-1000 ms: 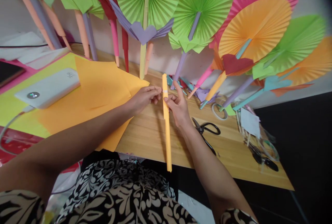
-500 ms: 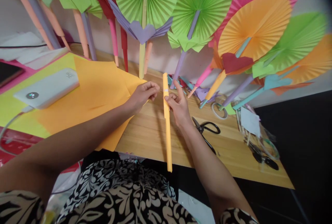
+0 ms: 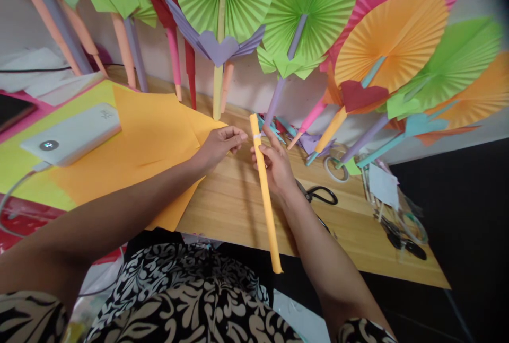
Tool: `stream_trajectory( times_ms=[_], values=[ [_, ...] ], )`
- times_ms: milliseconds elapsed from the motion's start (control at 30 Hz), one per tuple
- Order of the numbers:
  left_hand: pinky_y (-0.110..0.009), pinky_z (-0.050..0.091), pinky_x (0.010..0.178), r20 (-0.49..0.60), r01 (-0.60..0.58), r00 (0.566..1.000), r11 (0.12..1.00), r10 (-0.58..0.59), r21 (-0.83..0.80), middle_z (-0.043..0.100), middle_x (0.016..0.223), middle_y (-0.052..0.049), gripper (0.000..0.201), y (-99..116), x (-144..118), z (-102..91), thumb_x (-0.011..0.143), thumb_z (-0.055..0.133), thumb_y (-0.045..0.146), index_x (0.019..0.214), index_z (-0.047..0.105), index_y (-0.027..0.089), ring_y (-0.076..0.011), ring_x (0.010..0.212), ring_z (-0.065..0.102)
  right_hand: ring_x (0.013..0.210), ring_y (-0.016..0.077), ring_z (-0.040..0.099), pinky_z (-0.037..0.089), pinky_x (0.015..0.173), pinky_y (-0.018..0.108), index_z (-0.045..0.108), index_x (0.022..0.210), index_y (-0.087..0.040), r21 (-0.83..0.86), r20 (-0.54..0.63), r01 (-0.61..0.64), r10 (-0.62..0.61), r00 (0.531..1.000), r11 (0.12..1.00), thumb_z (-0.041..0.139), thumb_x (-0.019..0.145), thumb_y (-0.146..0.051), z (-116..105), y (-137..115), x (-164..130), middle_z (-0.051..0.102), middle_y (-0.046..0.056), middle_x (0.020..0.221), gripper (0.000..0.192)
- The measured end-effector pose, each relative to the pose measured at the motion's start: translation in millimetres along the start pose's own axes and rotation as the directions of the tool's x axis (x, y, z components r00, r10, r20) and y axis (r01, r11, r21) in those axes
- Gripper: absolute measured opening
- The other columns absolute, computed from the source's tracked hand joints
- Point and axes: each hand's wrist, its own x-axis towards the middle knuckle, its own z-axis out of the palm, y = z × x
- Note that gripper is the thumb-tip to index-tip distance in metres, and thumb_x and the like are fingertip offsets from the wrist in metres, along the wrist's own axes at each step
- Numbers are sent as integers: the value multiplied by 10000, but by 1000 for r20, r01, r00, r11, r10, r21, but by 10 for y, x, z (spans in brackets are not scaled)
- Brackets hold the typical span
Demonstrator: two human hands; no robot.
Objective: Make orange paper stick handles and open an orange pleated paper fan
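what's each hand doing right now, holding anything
left hand: fingers curled, holding nothing, apart from the orange paper tube
right hand: closed on the orange paper tube near its taped top

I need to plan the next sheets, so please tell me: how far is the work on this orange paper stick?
Done: the orange paper stick is rolled tight, and a pale tape strip wraps its far end. In hand: the right hand grips it; the left hand is beside it, not touching. Left: no fan is on it, and the orange sheets on the table lie flat, unfolded.
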Motion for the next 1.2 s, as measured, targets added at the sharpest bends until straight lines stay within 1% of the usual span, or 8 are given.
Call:
stream_trajectory(
  times_ms=[133, 233, 333, 467, 633, 867, 1067, 1200],
  values=[
    [-274, 406, 612, 8, -13, 1000, 1000, 13, 11, 543, 618, 17, 292, 15, -3, -1, 920, 608, 332, 667, 591, 188, -105, 584, 481, 632, 166, 580, 394, 495, 287, 380, 1563, -340, 31, -8, -36, 37, 999, 999, 642, 775, -305, 10, -25, -9, 705, 18, 835, 832],
    [-265, 412, 610, -15, -12, 1000, 1000, 11, -13, 569, 633, 18, 195, 18, 6, 3, 938, 568, 269, 780, 649, 187, -104, 585, 500, 621, 157, 572, 392, 485, 274, 394, 1561, -318, 70, -10, -55, 56, 998, 996, 651, 771, -286, 16, -29, -10, 713, 20, 818, 832],
    [-246, 412, 602, -50, 6, 999, 998, -10, -67, 590, 645, 27, 119, 19, 10, 7, 891, 539, 138, 888, 650, 181, -97, 582, 509, 599, 142, 565, 382, 475, 254, 400, 1560, -292, 136, -18, -69, 72, 997, 988, 672, 749, -270, 17, -31, -11, 719, 6, 782, 856],
    [-234, 407, 600, -26, 26, 999, 998, -28, -61, 569, 617, 24, 132, -4, 11, 3, 816, 532, 69, 783, 624, 158, -89, 575, 497, 570, 128, 570, 366, 460, 234, 378, 1568, -305, 171, -8, -70, 72, 997, 983, 660, 748, -265, 21, -35, -17, 718, -27, 751, 868],
    [-259, 415, 632, 72, 108, 992, 993, -105, -47, 609, 672, 10, 87, -59, 22, 2, 863, 597, 182, 914, 662, 156, -100, 595, 516, 588, 124, 589, 396, 485, 243, 328, 1595, -313, 162, 19, -47, 45, 999, 986, 637, 779, -254, 22, -18, -11, 719, -17, 784, 874],
    [-292, 431, 737, 288, 157, 949, 985, -129, -74, 654, 753, -16, 200, -45, -19, 26, 877, 679, 353, 874, 664, 154, -131, 721, 599, 633, 162, 654, 458, 514, 269, 285, 1614, -306, 120, 32, -10, 6, 999, 993, 657, 796, -269, 7, 43, 26, 694, -31, 714, 900],
    [-292, 433, 715, 272, 205, 952, 951, -140, -229, 621, 721, -14, 159, -88, 3, 5, 875, 677, 274, 805, 620, 143, -114, 651, 551, 704, 189, 719, 558, 597, 315, 263, 1619, -314, 37, 62, -6, 4, 998, 999, 684, 845, -365, 2, 131, 42, 750, -3, 812, 883],
    [-295, 455, 731, 148, 264, 962, 918, -229, -295, 619, 736, -27, 155, -16, 44, -22, 865, 659, 217, 752, 577, 149, -138, 713, 587, 754, 195, 733, 599, 649, 346, 420, 1548, -316, -80, 23, 39, -38, 999, 996, 674, 872, -416, -57, 179, 85, 766, 29, 913, 729]
  ],
)
